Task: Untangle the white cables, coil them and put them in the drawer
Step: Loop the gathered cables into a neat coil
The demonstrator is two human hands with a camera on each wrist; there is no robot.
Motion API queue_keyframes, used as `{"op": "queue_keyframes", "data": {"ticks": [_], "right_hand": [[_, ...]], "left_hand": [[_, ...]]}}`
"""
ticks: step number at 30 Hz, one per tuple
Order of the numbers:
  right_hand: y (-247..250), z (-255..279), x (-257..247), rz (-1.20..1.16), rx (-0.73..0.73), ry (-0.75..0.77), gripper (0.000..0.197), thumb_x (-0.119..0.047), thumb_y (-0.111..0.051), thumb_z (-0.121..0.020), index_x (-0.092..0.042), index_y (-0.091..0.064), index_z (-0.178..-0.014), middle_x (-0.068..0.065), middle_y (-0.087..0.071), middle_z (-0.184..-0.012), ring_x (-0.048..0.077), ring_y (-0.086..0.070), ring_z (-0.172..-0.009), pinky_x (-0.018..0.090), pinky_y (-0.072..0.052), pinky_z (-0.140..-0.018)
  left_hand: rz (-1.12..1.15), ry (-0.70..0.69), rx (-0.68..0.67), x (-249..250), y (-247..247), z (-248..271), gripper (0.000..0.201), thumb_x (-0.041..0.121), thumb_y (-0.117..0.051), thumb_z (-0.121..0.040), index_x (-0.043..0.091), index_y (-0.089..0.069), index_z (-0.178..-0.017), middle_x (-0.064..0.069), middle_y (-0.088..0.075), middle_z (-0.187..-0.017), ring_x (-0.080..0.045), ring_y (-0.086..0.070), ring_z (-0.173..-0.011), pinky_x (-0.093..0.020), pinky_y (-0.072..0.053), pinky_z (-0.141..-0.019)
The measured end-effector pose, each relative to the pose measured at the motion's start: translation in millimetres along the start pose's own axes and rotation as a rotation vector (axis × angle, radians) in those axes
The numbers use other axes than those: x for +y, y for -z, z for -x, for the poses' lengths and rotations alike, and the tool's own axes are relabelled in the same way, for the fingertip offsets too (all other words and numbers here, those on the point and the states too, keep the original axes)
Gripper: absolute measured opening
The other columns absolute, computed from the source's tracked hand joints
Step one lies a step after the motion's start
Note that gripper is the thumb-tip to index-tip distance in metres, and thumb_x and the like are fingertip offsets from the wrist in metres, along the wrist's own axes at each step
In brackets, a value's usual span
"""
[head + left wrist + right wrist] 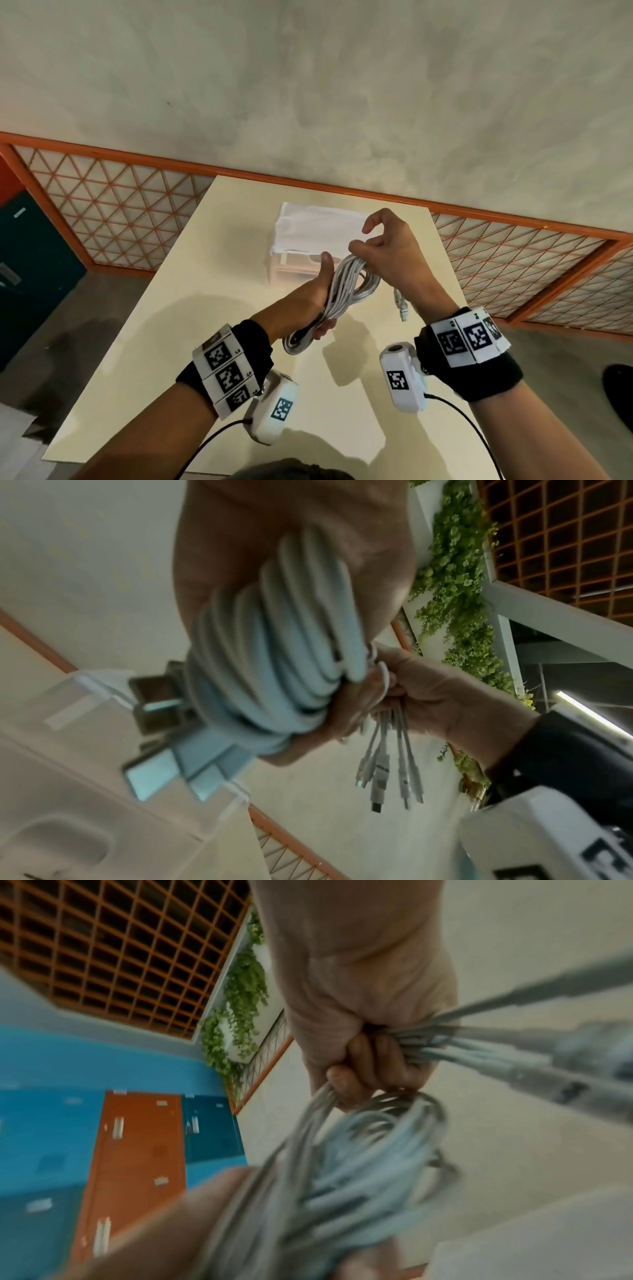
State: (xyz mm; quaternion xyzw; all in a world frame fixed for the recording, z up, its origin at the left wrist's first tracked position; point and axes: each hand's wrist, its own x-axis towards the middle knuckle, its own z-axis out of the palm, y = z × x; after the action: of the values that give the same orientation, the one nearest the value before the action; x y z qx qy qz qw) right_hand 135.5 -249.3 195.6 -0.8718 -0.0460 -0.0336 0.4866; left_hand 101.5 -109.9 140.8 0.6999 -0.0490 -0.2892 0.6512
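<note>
Nearest the wearer, both forearms reach forward over the cream tabletop [144, 329], each wrist banded with black-and-white square markers; small print beside them is too tiny to read. The left hand [317, 301], thumb up, has its grip curled round a bundle of coiled white cables [337, 301], held in the air above the tabletop. The right hand [387, 253], wrist bent over, grips the upper loops with its lower fingers, index finger and thumb arched free. Several plug ends [387, 775] dangle below it; their markings are blurred. Farther back on the tabletop stands a translucent white drawer unit [317, 231]
</note>
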Motion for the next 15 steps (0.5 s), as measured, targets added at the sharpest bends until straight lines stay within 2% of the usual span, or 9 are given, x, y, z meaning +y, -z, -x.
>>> {"op": "queue_keyframes", "data": {"ticks": [2,3,5,7,9,12,15], "right_hand": [[2,-4,5,0.054,0.015,-0.007,0.025,-0.011,-0.066,-0.075,-0.021,-0.044,-0.083,0.007,-0.058,-0.055,0.011,-0.044,-0.037,0.023,-0.037,-0.044],[2,-5,7,0.076,0.015,-0.006,0.025,-0.011,-0.066,-0.075,-0.022,-0.044,-0.081,0.006,-0.056,-0.053,0.011,-0.043,-0.037,0.023,-0.037,-0.044],[2,-5,11,0.115,0.006,-0.01,0.026,-0.012,-0.066,-0.074,-0.022,-0.043,-0.079,0.006,-0.056,-0.052,0.014,-0.045,-0.039,0.024,-0.037,-0.045],[2,-5,13,0.161,-0.003,-0.004,0.023,-0.017,-0.068,-0.074,-0.02,-0.046,-0.081,0.012,-0.063,-0.062,0.022,-0.054,-0.049,0.028,-0.043,-0.05],[2,-4,12,0.237,-0.018,0.027,0.023,-0.021,-0.069,-0.075,-0.018,-0.048,-0.085,0.014,-0.065,-0.069,0.024,-0.057,-0.055,0.031,-0.046,-0.054],[0,0,6,0.345,-0.043,0.103,0.025,-0.026,-0.068,-0.078,-0.015,-0.049,-0.09,0.012,-0.063,-0.07,0.026,-0.059,-0.06,0.036,-0.05,-0.058],[-2,-1,4,0.383,-0.064,0.142,0.024,-0.026,-0.066,-0.079,-0.015,-0.047,-0.088,0.004,-0.056,-0.058,0.021,-0.052,-0.053,0.033,-0.045,-0.058]], "left_hand": [[-0.07,-0.012,-0.012,2,-1,2,0.085,0.077,0.004,-0.078,0.011,-0.048,-0.061,-0.005,-0.042,-0.048,-0.014,-0.035,-0.039,-0.024,-0.033,-0.045],[-0.1,-0.027,-0.022,2,-2,3,0.084,0.08,0.0,-0.076,0.013,-0.047,-0.06,-0.006,-0.042,-0.049,-0.014,-0.035,-0.039,-0.025,-0.034,-0.046],[-0.181,-0.071,-0.013,-2,0,1,0.074,0.083,-0.021,-0.078,0.015,-0.046,-0.061,-0.006,-0.042,-0.051,-0.016,-0.036,-0.04,-0.026,-0.034,-0.048],[-0.265,-0.091,0.006,-4,1,1,0.061,0.074,-0.048,-0.079,0.016,-0.042,-0.063,-0.006,-0.042,-0.051,-0.018,-0.036,-0.04,-0.026,-0.034,-0.048],[-0.299,-0.083,0.011,-7,0,-2,0.055,0.065,-0.061,-0.078,0.018,-0.039,-0.06,-0.002,-0.04,-0.047,-0.018,-0.036,-0.038,-0.025,-0.034,-0.046],[-0.405,-0.042,0.043,-8,-7,-8,0.056,0.064,-0.059,-0.08,0.018,-0.037,-0.057,0.005,-0.039,-0.042,-0.015,-0.038,-0.038,-0.023,-0.035,-0.045],[-0.442,-0.022,0.072,-10,-12,-10,0.052,0.054,-0.046,-0.092,0.015,-0.035,-0.059,0.008,-0.039,-0.038,-0.012,-0.037,-0.034,-0.025,-0.036,-0.049]]}}
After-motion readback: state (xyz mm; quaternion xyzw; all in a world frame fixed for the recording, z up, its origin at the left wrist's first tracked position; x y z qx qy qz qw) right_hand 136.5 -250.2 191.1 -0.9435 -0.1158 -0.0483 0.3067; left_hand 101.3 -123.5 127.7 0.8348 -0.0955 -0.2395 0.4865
